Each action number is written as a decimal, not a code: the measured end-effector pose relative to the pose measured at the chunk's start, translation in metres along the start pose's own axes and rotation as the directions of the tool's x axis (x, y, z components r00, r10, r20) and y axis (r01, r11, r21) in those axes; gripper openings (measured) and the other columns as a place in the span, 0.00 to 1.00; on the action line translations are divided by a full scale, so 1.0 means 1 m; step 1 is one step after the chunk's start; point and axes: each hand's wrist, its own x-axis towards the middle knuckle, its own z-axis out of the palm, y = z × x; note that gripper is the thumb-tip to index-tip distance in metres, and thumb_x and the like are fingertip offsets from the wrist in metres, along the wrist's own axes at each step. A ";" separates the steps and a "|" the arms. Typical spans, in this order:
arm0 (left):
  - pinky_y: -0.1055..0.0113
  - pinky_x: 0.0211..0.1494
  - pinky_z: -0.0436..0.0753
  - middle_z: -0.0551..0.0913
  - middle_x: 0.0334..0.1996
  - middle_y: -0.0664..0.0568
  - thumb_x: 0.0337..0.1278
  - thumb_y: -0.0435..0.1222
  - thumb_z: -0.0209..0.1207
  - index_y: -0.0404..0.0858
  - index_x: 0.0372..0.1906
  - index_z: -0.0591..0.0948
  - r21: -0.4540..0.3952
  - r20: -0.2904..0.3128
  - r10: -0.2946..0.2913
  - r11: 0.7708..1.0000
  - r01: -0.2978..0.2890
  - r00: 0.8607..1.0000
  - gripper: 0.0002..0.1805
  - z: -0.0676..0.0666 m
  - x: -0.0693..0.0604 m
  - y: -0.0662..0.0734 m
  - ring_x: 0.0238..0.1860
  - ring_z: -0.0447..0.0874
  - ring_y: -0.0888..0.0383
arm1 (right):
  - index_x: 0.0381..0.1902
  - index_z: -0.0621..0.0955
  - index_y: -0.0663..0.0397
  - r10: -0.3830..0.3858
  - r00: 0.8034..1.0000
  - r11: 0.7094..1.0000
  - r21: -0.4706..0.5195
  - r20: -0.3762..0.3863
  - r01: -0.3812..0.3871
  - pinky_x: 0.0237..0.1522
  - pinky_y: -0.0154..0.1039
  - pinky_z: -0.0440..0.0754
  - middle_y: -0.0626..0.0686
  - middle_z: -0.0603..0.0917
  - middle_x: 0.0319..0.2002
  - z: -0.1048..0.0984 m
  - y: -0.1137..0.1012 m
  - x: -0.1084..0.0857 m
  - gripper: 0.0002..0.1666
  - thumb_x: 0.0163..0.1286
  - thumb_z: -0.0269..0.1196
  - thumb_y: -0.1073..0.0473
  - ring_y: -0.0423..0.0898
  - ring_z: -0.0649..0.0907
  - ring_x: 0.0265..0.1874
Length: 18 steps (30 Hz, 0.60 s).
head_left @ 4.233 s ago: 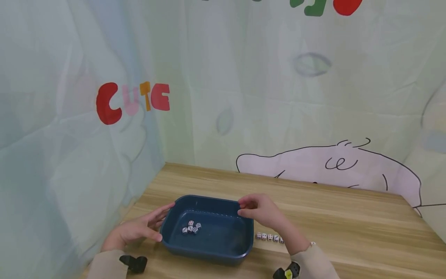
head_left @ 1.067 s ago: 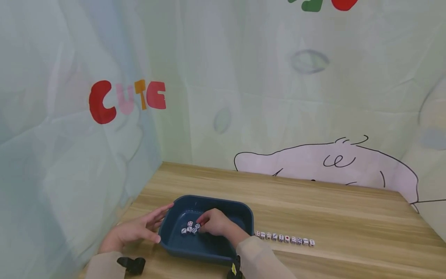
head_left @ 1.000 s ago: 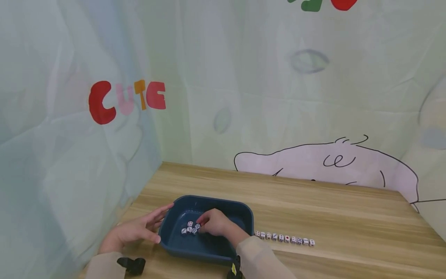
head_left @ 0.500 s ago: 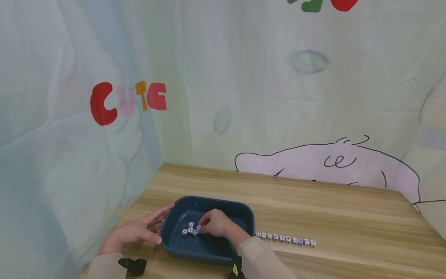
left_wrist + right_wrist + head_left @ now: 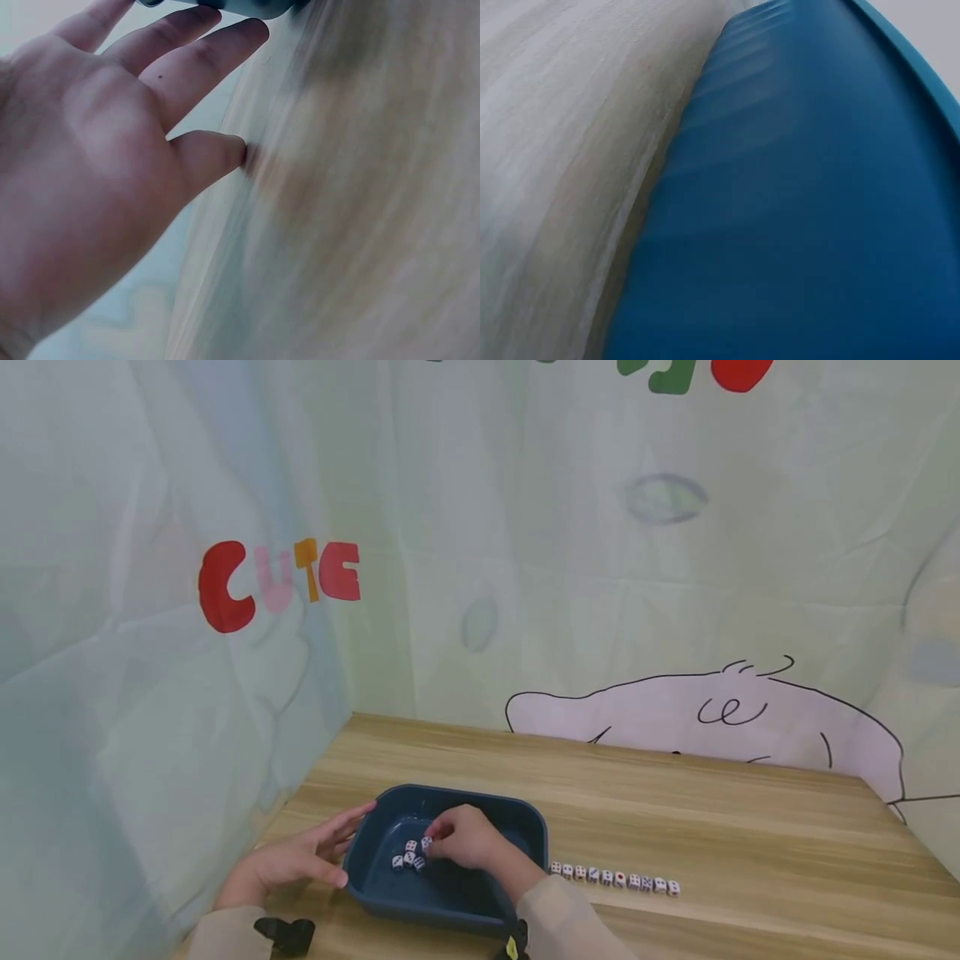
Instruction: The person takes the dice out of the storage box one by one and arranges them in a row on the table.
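Note:
A dark blue rectangular tub stands on the table with several white dice grouped in its left half. Inside it, my right hand pinches one die between thumb and fingertips, just beside the others. My left hand rests against the tub's left side, fingers spread and fairly straight. The left wrist view shows this left hand with its fingertips at the tub's edge. Only the tub's outer wall and the table appear in the right wrist view; the right hand is out of that frame.
A straight row of several dice runs rightward along the wooden table from the tub's right side. Printed cloth hangs as walls behind and at the left. Black wrist devices sit at both cuffs.
My right hand has gone from over the tub's right rim into the tub among the dice. Lately its pinched die has shifted slightly up from the group. The left hand keeps its place.

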 end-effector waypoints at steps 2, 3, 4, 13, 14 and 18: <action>0.40 0.66 0.57 0.34 0.72 0.25 0.57 0.36 0.64 0.40 0.76 0.36 0.001 -0.006 0.000 1.000 0.000 1.000 0.55 0.001 0.000 0.000 0.69 0.40 0.22 | 0.33 0.85 0.57 -0.011 1.000 1.000 0.004 0.003 0.011 0.33 0.37 0.77 0.46 0.82 0.28 -0.002 0.000 -0.002 0.03 0.59 0.68 0.64 0.41 0.77 0.28; 0.40 0.67 0.57 0.34 0.72 0.25 0.57 0.36 0.64 0.39 0.76 0.36 -0.001 -0.006 0.000 1.000 0.000 1.000 0.55 0.001 0.000 0.000 0.69 0.40 0.22 | 0.33 0.85 0.56 -0.015 1.000 1.000 0.005 0.005 0.015 0.33 0.37 0.77 0.46 0.82 0.28 -0.003 0.000 -0.003 0.04 0.60 0.68 0.64 0.41 0.77 0.29; 0.40 0.67 0.56 0.34 0.72 0.24 0.57 0.36 0.64 0.39 0.76 0.37 -0.001 -0.007 0.000 1.000 0.000 1.000 0.55 0.001 0.000 0.000 0.69 0.40 0.22 | 0.34 0.85 0.56 -0.019 1.000 1.000 0.007 0.007 0.019 0.34 0.37 0.78 0.46 0.82 0.29 -0.005 0.000 -0.005 0.04 0.60 0.68 0.63 0.41 0.78 0.29; 0.34 0.66 0.52 0.34 0.72 0.23 0.56 0.36 0.65 0.39 0.76 0.37 0.004 -0.016 -0.006 1.000 0.006 1.000 0.55 0.003 0.001 0.001 0.69 0.39 0.21 | 0.37 0.86 0.54 -0.066 0.998 0.997 0.041 0.015 0.065 0.37 0.39 0.79 0.45 0.83 0.31 -0.032 -0.001 -0.029 0.06 0.62 0.67 0.60 0.42 0.79 0.33; 0.33 0.66 0.52 0.34 0.72 0.23 0.56 0.36 0.65 0.39 0.76 0.37 0.006 -0.018 -0.007 1.000 0.007 1.000 0.55 0.003 0.001 0.001 0.69 0.39 0.21 | 0.38 0.85 0.55 -0.079 0.997 0.996 0.045 0.016 0.078 0.37 0.39 0.78 0.46 0.83 0.32 -0.036 -0.001 -0.031 0.07 0.63 0.66 0.60 0.42 0.79 0.33; 0.34 0.66 0.53 0.35 0.72 0.23 0.56 0.36 0.65 0.39 0.76 0.37 0.008 -0.024 -0.014 1.000 0.014 1.000 0.55 0.003 0.000 0.002 0.69 0.41 0.21 | 0.39 0.85 0.57 -0.134 0.991 0.990 0.043 -0.005 0.134 0.35 0.37 0.78 0.47 0.83 0.32 -0.050 -0.001 -0.039 0.09 0.63 0.66 0.59 0.41 0.79 0.32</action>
